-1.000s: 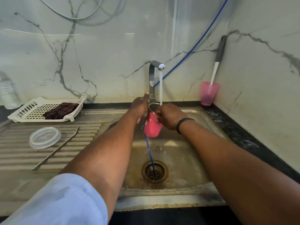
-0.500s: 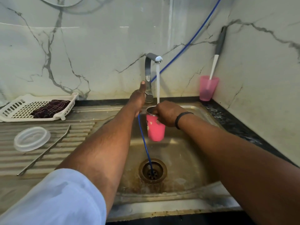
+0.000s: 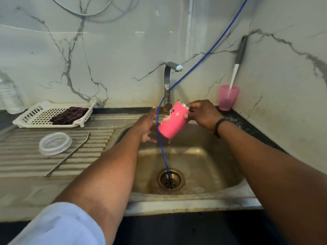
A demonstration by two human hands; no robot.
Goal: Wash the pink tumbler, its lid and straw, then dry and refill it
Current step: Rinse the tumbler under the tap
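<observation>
The right hand point(image 3: 203, 114) holds the pink tumbler point(image 3: 172, 120) over the sink point(image 3: 203, 167), its grip pinching the metal rim at the tumbler's upper right end, fingers curled round the mouth. From that grip the tumbler slants away toward 7 o'clock, tilted with its base lowest and its mouth up toward 1 o'clock; a cartoon print faces the camera. Water drips from the base into the basin.

The left hand point(image 3: 147, 127) sits just beside the tumbler at its 9 o'clock, fingers spread and relaxed, palm turned toward the cup; its grip holds nothing, and whether a fingertip touches the cup cannot be told, since a blue hose point(image 3: 160, 138) crosses between them. That hose comes down from 1 o'clock along the wall, passes the tap point(image 3: 168, 82) and runs into the drain point(image 3: 170, 180) at 6 o'clock of the tumbler. No water shows at the spout.

On the ribbed drainer of the worktop point(image 3: 21, 156), well apart at 9 o'clock of the sink, lie the clear lid point(image 3: 55, 143) and, just right of it, the metal straw point(image 3: 68, 154), slanting. Behind them a white tray point(image 3: 35, 114) carries a dark cloth point(image 3: 69, 115). At 2 o'clock, in the corner, a pink cup point(image 3: 228, 99) holds a brush point(image 3: 237, 68) leaning on the wall.
</observation>
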